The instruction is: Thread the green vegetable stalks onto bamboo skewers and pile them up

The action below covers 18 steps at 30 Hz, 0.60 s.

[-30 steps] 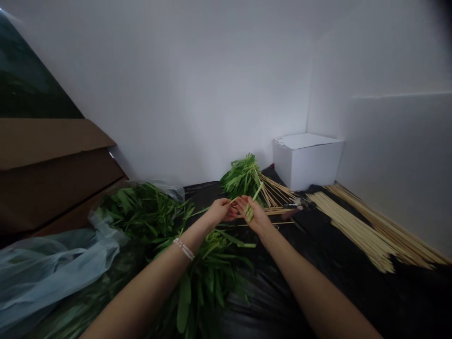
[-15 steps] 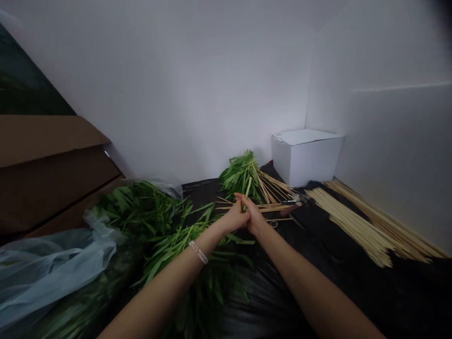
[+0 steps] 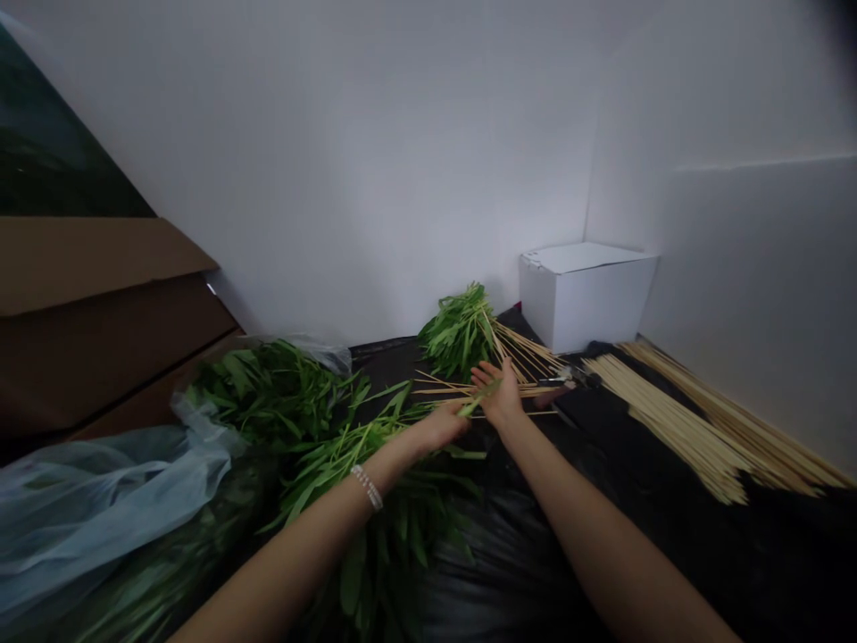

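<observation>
White box (image 3: 584, 299) against wall (image 3: 375, 161); brown cardboard box (image 3: 100, 357) left.

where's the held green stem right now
In the head view, just below centre, the held stem extends from the left hand toward the open right hand.

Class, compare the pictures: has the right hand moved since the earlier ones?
Yes: judged against the white box, the right hand has shifted right, nearer the box.

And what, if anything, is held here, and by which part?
A green stalk, by its near end, in the left hand; the right hand is open at its far end, contact unclear.
</observation>
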Each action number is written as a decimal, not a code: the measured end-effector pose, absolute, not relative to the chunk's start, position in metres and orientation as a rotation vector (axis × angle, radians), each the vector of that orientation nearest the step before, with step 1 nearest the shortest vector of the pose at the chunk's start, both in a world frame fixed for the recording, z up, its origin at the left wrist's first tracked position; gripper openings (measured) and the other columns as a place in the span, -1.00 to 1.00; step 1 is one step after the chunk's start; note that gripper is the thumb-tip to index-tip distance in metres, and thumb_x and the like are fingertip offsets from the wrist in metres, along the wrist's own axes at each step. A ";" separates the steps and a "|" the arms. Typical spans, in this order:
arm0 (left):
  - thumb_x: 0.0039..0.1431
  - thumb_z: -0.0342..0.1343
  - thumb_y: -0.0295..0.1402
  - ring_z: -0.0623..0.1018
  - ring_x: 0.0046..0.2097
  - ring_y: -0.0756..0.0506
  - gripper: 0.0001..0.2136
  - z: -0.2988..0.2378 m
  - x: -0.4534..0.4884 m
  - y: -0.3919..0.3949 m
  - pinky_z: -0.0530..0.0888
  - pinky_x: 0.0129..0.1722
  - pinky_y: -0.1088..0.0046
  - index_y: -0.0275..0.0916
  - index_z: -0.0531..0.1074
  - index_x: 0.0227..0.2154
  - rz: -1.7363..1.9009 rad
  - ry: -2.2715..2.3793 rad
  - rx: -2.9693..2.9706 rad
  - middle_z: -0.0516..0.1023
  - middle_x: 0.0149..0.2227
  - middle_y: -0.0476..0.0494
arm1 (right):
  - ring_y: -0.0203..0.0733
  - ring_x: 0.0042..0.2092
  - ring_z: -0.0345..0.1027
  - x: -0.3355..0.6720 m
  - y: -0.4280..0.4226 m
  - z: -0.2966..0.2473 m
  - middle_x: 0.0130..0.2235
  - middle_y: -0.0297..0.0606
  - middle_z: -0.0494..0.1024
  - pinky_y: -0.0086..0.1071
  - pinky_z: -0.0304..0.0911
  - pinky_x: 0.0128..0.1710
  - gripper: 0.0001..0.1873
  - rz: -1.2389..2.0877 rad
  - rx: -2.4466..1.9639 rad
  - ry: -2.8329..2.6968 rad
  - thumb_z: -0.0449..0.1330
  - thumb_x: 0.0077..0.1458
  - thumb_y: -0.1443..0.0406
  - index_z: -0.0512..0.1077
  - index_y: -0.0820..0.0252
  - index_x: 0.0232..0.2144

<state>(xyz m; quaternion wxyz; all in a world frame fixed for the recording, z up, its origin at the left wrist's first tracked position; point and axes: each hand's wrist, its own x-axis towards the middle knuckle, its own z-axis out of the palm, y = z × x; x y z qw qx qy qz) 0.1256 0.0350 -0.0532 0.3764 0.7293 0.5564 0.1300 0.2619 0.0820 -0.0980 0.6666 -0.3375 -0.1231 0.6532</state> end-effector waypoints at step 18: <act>0.06 0.11 -0.31 0.53 -0.26 -0.17 -0.89 -0.033 0.117 0.021 0.38 -0.18 0.41 -0.19 0.48 -0.38 0.151 1.348 2.304 0.58 -0.34 -0.13 | -0.20 -0.34 0.44 0.280 0.088 -0.102 -0.34 -0.20 0.58 -0.37 0.32 -0.43 -0.44 1.440 -0.709 -0.295 -0.17 0.20 -0.13 0.41 0.12 -0.34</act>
